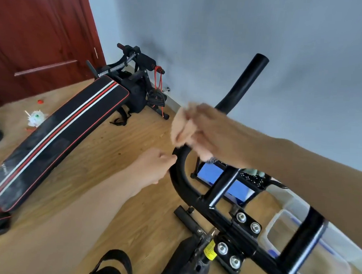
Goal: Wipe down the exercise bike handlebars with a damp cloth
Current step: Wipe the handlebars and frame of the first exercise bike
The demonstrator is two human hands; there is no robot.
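The black handlebar (240,87) of the exercise bike curves up from the clamp at the lower right to a free end at the top. My right hand (206,130) grips a pale peach cloth (181,126) and holds it wrapped against the left bend of the bar; the hand is motion-blurred. My left hand (155,167) is just below it, fingers curled, with the fingertips touching the bar's left curve. Whether it grips the bar is unclear.
A black sit-up bench (57,135) with red and white stripes lies on the wooden floor to the left, before a red-brown door (34,32). A clear plastic bin (297,228) and a blue-panelled rack (222,177) stand behind the bar. Bike frame and bolts (247,223) sit at the bottom.
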